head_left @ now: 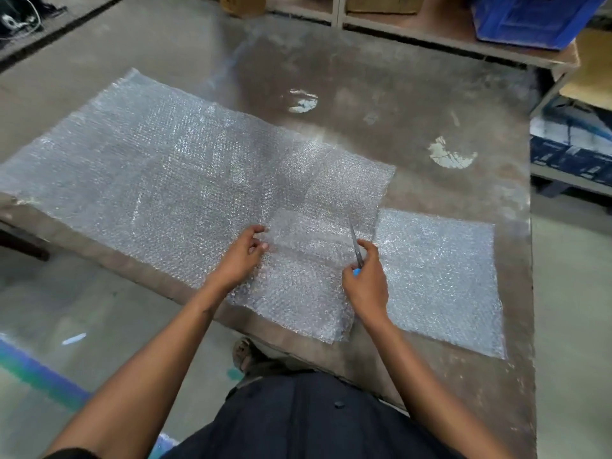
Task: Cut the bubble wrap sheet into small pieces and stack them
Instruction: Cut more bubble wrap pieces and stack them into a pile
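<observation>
A long clear bubble wrap sheet lies across the worn brown table, running off its left edge. My left hand pinches the sheet near its front right part, where the wrap looks folded or lifted. My right hand grips blue-handled scissors, their blades pointing away from me over the sheet's right portion. A cut rectangular piece of bubble wrap lies flat on the table just right of my right hand.
Two pale worn patches mark the tabletop behind the wrap. A shelf with a blue crate and cardboard boxes stands beyond the table. Stacked boxes sit on a rack at the right. My foot shows below the table's front edge.
</observation>
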Available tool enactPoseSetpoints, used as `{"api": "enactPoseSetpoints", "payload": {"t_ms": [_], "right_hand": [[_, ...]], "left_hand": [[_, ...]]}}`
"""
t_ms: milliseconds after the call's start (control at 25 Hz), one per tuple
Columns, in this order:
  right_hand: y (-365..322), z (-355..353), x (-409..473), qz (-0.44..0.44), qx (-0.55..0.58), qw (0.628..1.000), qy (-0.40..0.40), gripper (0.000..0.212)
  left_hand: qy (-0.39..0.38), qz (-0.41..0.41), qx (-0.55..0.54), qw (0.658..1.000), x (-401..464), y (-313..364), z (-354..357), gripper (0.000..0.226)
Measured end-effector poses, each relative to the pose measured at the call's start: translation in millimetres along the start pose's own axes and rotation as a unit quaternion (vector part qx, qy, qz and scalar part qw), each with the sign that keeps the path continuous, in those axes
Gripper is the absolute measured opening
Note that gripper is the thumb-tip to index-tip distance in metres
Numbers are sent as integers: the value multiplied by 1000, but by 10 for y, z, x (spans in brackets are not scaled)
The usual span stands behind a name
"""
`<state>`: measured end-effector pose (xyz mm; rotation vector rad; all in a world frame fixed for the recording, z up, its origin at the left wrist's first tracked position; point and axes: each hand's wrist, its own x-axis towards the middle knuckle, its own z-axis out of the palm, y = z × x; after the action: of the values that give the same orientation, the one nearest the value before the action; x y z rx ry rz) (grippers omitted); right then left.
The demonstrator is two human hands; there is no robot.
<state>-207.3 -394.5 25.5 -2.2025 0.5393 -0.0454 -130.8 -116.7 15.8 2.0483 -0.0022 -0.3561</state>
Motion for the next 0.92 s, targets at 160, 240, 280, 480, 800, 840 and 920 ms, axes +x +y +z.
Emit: {"api": "enactPoseSetpoints", "payload": {"t_ms": [160,240,280,480,800,840,920], "right_hand": [[91,85,-11,2,-45,999,-28,39],[119,92,-32,1,-104,993,-48,43],[119,91,-46,1,-132,990,-56,49],[36,104,-88,-4,-138,990,-22,57],[33,-9,-66,3,-122,988,-91,78],[59,-28,-98,8,-131,986,-105,82],[68,-101,-157,21,-145,979,-142,84]], "left_hand": [[3,45,45,998,-15,-11,-11,53],[3,71,95,993,-22,-33,-1,63],[10,87,126,988,-29,-46,11,67],[63,111,200,971,-77,-98,64,62],[38,-53,12,998,-59,-9,-83,70],[29,-58,14,998,-96,-15,-108,73],[12,-52,32,998,-143,-73,-152,76]]}}
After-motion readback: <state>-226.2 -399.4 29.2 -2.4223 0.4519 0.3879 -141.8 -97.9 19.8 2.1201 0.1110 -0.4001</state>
